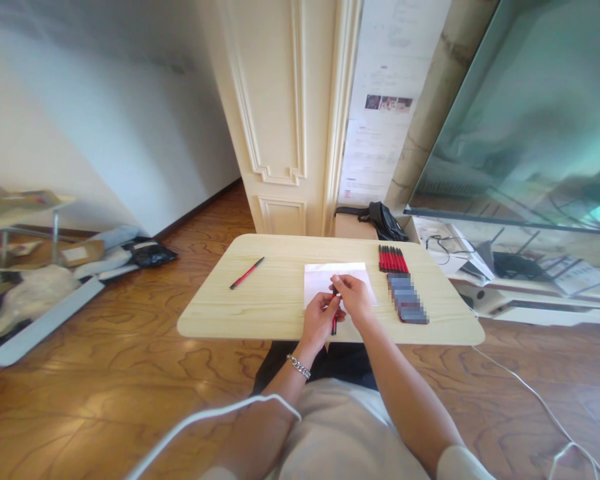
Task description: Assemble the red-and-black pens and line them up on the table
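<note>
A red and black pen (335,325) stands nearly upright in the view, gripped between both hands over the near part of the table. My left hand (319,319) is closed around its middle. At the pen's upper end, my right hand (354,298) has its fingertips pinched, partly hiding that end. Beneath the hands lies a white sheet of paper (320,275). Another red and black pen (247,273) rests alone at the left of the table. On the right, several similar pens (393,259) lie side by side in a row.
The pale wooden table (210,310) has rounded corners. A pixelated phone-shaped item (408,299) lies below the pen row. Behind the table are a cream door panel (275,100) and a black bag (385,221). A white cable (220,410) crosses near my left forearm.
</note>
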{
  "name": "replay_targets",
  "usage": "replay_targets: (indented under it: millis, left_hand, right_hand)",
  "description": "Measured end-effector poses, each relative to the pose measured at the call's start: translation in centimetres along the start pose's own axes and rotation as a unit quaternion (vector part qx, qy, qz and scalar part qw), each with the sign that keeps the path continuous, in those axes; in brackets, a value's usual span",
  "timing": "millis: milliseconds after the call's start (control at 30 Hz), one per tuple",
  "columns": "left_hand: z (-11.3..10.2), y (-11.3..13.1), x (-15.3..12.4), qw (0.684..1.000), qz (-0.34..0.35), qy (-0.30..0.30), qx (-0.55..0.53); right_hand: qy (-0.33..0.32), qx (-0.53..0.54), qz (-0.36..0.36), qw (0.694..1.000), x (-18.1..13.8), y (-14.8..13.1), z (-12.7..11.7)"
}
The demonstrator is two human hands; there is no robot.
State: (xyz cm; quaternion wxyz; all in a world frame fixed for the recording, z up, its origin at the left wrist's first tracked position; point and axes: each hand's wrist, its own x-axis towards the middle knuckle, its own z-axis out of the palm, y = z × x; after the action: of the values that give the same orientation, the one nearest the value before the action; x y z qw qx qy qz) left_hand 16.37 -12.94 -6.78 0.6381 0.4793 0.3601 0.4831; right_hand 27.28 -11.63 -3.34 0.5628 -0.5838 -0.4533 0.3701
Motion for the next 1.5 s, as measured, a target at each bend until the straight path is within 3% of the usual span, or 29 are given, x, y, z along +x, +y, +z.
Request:
replay_targets:
  millis: [233,400,600,800,1100,1333,1500]
  left_hand:
    - [-0.2,0.3,-0.2,0.999,0.019,-0.031,0.019]
    - [-0.3,0.7,-0.3,0.998,0.022,-0.041,0.032]
    - [-0.3,0.2,0.0,0.999,0.002,-0.039,-0.018]
    - [-0.4,0.0,0.1,0.998,-0.015,-0.055,-0.027]
    - [-0.3,0.3,0.0,0.998,-0.018,-0.053,-0.017]
    - [-0.3,-0.1,0.1,0.999,-0.01,-0.05,-0.018]
    - [-0.4,0.0,0.0,0.997,-0.01,-0.069,-0.016]
  right_hand:
    - [0.012,-0.041,-0.008,0.999,-0.1,-0.1,0.4]
    - [0.001,0.031,0.01,0.999,-0.1,0.6,0.4]
    - [-0.056,0.121,0.029,0.991,0.0,0.7,0.0]
    - [0.025,0.066,0.011,0.997,0.4,1.1,0.1]
    - [-0.058,0.157,0.064,0.984,0.0,0.5,-0.2]
    - [0.02,0.053,0.004,0.998,0.4,1.1,0.0]
    - [-0.037,0.131,0.047,0.99,0.1,1.1,-0.1]
